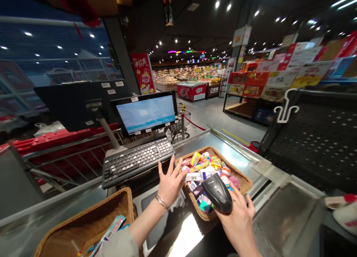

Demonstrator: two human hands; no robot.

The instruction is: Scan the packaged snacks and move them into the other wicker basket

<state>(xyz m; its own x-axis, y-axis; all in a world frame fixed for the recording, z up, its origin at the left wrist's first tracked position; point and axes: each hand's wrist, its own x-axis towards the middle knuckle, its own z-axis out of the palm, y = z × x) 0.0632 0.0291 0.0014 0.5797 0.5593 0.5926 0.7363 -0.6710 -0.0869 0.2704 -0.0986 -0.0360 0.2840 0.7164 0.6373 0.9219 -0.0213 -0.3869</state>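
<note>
My left hand (170, 184) reaches over the near left rim of a wicker basket (242, 170). Its thumb and forefinger pinch the end of a small white box (193, 176) with a barcode on it, while the other fingers are spread. My right hand (238, 216) is wrapped around a black barcode scanner (216, 193), whose head is over the basket close to the box. Candies and other small colourful packets (203, 163) fill the basket. The scanner hides part of them.
A black keyboard (138, 158) stands left of the basket, below a lit monitor (147, 112). At the lower left, another wicker basket (83, 221) holds a few slim packages. A metal counter (223, 142) runs underneath. A black perforated panel (315, 138) rises at right.
</note>
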